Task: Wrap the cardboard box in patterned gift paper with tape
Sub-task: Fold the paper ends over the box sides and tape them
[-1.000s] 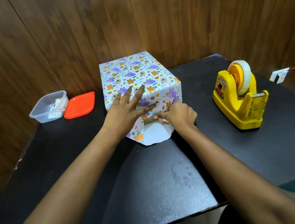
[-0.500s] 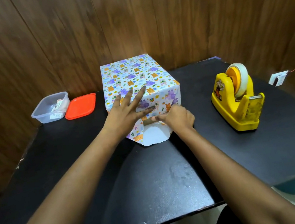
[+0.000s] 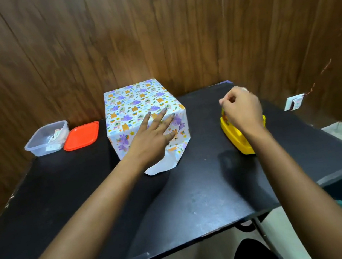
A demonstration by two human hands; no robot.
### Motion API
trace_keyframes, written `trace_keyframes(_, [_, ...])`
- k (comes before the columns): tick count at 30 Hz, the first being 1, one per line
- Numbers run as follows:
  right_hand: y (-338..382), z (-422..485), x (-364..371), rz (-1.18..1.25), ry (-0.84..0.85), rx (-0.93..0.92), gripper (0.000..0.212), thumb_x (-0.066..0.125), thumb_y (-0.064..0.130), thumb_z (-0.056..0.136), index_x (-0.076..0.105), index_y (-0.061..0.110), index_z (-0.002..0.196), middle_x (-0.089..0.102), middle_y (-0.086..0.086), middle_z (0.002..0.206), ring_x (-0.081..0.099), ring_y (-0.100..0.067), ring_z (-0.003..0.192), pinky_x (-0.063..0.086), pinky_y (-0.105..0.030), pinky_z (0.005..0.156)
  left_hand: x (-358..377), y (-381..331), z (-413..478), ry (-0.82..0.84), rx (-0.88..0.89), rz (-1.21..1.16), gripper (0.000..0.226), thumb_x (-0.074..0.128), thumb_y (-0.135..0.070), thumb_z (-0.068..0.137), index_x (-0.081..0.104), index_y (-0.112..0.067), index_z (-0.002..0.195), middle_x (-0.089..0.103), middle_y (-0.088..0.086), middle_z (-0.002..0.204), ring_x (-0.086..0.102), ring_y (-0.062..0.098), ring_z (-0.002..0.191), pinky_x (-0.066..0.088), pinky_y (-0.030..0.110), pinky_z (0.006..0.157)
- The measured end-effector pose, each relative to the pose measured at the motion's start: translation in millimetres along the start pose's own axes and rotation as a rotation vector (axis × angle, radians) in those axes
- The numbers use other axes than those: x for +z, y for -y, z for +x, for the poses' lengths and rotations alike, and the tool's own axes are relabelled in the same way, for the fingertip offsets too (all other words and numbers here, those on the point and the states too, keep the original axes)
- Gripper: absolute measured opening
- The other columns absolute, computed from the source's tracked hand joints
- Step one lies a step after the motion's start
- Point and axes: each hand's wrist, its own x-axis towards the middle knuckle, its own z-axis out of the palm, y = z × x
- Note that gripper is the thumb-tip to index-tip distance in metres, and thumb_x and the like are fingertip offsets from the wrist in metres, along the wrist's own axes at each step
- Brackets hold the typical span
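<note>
The box (image 3: 136,103), covered in white paper with purple and orange animals, stands at the back middle of the black table (image 3: 198,192). My left hand (image 3: 153,136) presses flat with spread fingers on the box's near face and top edge. Below it a loose paper flap (image 3: 162,165), white side up, spills onto the table. My right hand (image 3: 242,108) hovers over the yellow tape dispenser (image 3: 234,136) to the right of the box. Its fingers are curled, thumb and forefinger pinched at the tape. The roll itself is hidden under the hand.
A clear plastic container (image 3: 45,139) and its orange lid (image 3: 81,136) lie at the back left of the table. Wood panel walls close in behind and on both sides. A white wall socket (image 3: 295,102) sits at the right. My knees show below the table's near edge.
My right hand left the box's near face and moved right to the tape dispenser. My left hand stayed pressed on the box. The camera tilted and shifted.
</note>
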Motion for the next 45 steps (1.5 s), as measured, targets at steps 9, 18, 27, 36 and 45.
trace_keyframes(9, [-38.6, 17.4, -56.2, 0.135, 0.361, 0.509, 0.034, 0.067, 0.014, 0.086, 0.059, -0.006, 0.113, 0.055, -0.012, 0.107, 0.054, -0.026, 0.1, 0.04, -0.032, 0.079, -39.9, -59.6, 45.0, -0.084, -0.101, -0.499, 0.034, 0.045, -0.018, 0.096, 0.05, -0.015, 0.13, 0.05, -0.001, 0.134, 0.041, 0.016, 0.125, 0.038, 0.03, 0.091])
trace_keyframes(18, [-36.2, 22.2, -55.5, 0.437, 0.205, 0.597, 0.027, 0.07, 0.009, 0.08, 0.065, -0.003, 0.104, 0.063, -0.015, 0.112, 0.053, -0.02, 0.087, 0.04, -0.025, 0.062, -53.1, -77.6, 46.5, -0.101, -0.176, -0.721, 0.035, 0.046, -0.021, 0.097, 0.05, -0.018, 0.131, 0.053, -0.003, 0.132, 0.047, 0.015, 0.12, 0.042, 0.031, 0.091])
trace_keyframes(27, [-57.1, -23.5, -37.2, 0.514, 0.188, 0.634, 0.037, 0.061, 0.027, 0.09, 0.053, 0.01, 0.059, 0.052, -0.003, 0.058, 0.044, -0.012, 0.048, 0.033, -0.021, 0.046, -49.9, -80.5, 40.0, -0.093, -0.186, -0.768, 0.034, 0.047, -0.021, 0.097, 0.051, -0.018, 0.13, 0.054, -0.004, 0.132, 0.049, 0.013, 0.118, 0.038, 0.022, 0.085])
trace_keyframes(36, [-67.9, -47.4, -11.5, 0.775, -0.047, 0.493, 0.034, 0.057, 0.026, 0.094, 0.054, 0.013, 0.063, 0.054, -0.004, 0.058, 0.048, -0.011, 0.041, 0.037, -0.019, 0.041, -37.7, -64.8, 22.5, -0.06, -0.25, -0.756, 0.035, 0.045, -0.02, 0.097, 0.05, -0.019, 0.131, 0.051, -0.006, 0.135, 0.046, 0.011, 0.123, 0.034, 0.02, 0.088])
trace_keyframes(45, [-72.4, -49.0, -1.2, 0.876, -0.138, 0.461, 0.033, 0.056, 0.02, 0.095, 0.052, 0.01, 0.063, 0.051, -0.004, 0.058, 0.043, -0.005, 0.033, 0.037, -0.019, 0.039, -5.5, -22.6, 20.9, -0.164, -0.5, -0.36, 0.054, 0.052, -0.033, 0.094, 0.037, -0.009, 0.14, 0.037, 0.008, 0.146, 0.028, 0.025, 0.136, 0.029, 0.038, 0.106])
